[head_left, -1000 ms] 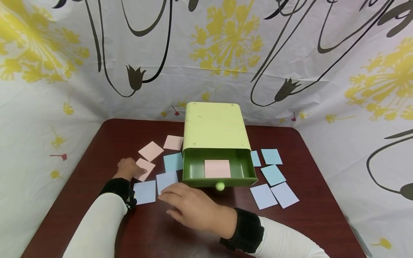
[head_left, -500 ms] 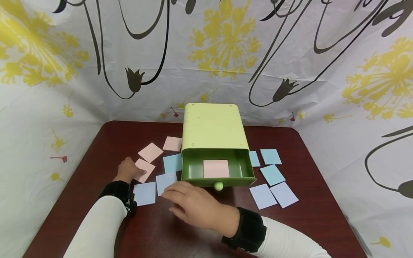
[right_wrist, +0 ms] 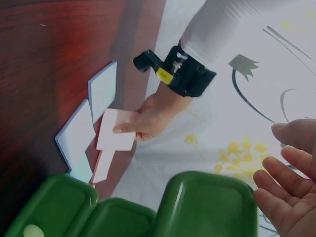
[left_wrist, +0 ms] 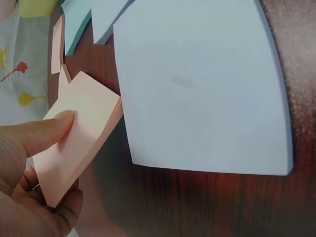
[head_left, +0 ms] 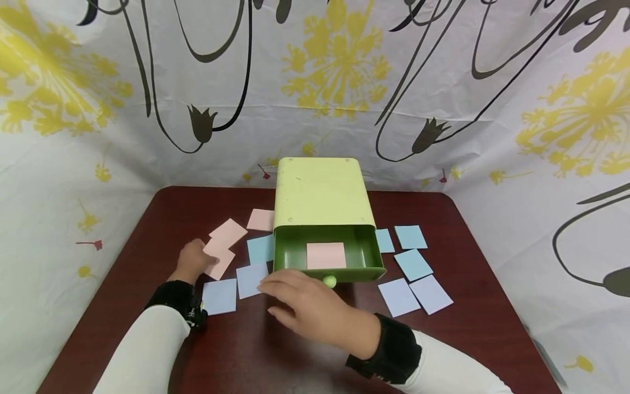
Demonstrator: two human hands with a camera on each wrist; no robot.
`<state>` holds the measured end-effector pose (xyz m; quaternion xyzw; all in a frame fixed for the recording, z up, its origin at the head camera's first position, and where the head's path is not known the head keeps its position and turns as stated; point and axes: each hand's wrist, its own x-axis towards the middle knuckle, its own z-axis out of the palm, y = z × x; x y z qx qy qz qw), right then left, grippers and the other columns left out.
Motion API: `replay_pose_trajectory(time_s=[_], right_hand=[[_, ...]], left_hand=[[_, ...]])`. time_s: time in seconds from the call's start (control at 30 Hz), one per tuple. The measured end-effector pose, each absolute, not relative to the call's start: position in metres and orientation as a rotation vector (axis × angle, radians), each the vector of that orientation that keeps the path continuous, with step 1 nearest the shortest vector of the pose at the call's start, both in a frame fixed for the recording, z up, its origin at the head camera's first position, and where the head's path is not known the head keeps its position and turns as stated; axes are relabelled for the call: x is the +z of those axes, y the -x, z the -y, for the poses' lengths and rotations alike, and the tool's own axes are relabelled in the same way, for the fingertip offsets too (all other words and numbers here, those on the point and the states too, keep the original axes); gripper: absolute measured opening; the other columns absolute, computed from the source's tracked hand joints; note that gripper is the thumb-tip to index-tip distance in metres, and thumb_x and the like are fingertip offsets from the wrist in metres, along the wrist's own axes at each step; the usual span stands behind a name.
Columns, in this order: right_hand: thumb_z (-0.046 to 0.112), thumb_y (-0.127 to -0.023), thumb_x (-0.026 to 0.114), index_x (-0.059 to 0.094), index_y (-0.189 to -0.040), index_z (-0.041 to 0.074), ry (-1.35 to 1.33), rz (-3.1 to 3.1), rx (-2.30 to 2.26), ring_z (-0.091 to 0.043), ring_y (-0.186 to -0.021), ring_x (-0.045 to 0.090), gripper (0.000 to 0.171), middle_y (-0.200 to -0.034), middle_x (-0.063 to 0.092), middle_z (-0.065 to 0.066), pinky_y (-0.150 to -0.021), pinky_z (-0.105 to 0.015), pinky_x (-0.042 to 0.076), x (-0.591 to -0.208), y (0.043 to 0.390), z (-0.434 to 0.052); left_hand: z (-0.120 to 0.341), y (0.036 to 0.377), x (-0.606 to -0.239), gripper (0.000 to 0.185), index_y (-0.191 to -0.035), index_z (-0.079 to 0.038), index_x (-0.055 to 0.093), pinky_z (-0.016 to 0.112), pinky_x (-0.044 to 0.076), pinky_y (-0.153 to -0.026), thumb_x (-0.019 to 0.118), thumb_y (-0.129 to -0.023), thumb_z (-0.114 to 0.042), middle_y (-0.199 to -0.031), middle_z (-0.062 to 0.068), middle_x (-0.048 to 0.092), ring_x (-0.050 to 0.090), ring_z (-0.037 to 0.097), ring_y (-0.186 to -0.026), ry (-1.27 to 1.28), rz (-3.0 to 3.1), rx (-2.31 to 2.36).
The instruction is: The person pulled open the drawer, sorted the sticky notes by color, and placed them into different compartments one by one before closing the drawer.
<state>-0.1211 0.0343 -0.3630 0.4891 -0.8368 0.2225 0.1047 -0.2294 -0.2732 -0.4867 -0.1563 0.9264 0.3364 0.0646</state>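
Observation:
My left hand (head_left: 192,261) pinches a pink sticky note pad (left_wrist: 81,128), thumb on top and fingers curled underneath. In the left wrist view the pad is tilted up off the dark red table. Another pink pad (head_left: 229,233) lies just behind it. My right hand (head_left: 315,314) is held palm down in front of the pulled-out green drawer (head_left: 291,253), fingers loosely extended with nothing in them. Inside the drawer is one pink pad (head_left: 326,255). The drawer belongs to a pale lime box (head_left: 323,191).
Left of the box lie a third pink pad (head_left: 261,220), a teal pad (head_left: 260,249) and two pale blue pads, one near my left wrist (head_left: 219,297). Right of the box are several teal (head_left: 413,265) and lavender pads (head_left: 431,294). A patterned cloth (head_left: 236,137) surrounds the table.
My left hand has raised the pink pad, which now overlaps the one behind it in the head view. My right hand has shifted slightly right. The head view has drifted a little.

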Motion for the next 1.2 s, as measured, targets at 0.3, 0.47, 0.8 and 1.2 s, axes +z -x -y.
replay_pose_trajectory(time_s=[0.3,0.47,0.8,1.2], right_hand=[[0.013,-0.085,0.074,0.064,-0.121,0.007,-1.339,2.392,0.791,-0.016,-0.117,0.056,0.038,-0.120,0.063,-0.003,-0.099,-0.024,0.046,-0.356,0.127,-0.061],[0.008,-0.079,0.079,0.065,-0.118,0.005,-1.237,2.324,0.836,-0.020,-0.113,0.059,0.042,-0.117,0.064,-0.007,-0.090,-0.028,0.052,-0.353,0.133,-0.083],[0.003,-0.075,0.080,0.065,-0.118,0.003,-1.054,2.338,0.825,-0.024,-0.108,0.060,0.046,-0.117,0.064,-0.009,-0.075,-0.032,0.056,-0.352,0.136,-0.123],[-0.004,-0.073,0.080,0.065,-0.118,0.003,-0.941,2.347,0.851,-0.021,-0.095,0.060,0.048,-0.117,0.064,-0.011,-0.060,-0.021,0.051,-0.352,0.129,-0.151]], left_hand=[[0.273,0.223,-0.483,0.024,-0.098,0.010,0.050,0.038,0.052,-0.063,0.066,-0.089,-0.005,-0.096,0.028,0.057,0.057,0.036,-0.083,0.418,-2.849,1.110],[0.273,0.218,-0.469,0.027,-0.102,0.013,0.051,0.036,0.050,-0.058,0.066,-0.089,-0.005,-0.097,0.031,0.057,0.056,0.038,-0.082,0.373,-2.938,1.112],[0.254,0.198,-0.411,0.027,-0.109,0.007,0.051,0.031,0.047,-0.059,0.063,-0.094,-0.012,-0.098,0.024,0.056,0.054,0.032,-0.082,0.262,-3.028,1.195],[0.197,0.165,-0.333,0.030,-0.111,0.001,0.053,0.031,0.045,-0.062,0.063,-0.093,-0.020,-0.110,0.022,0.059,0.052,0.031,-0.088,-0.009,-3.021,1.388]])
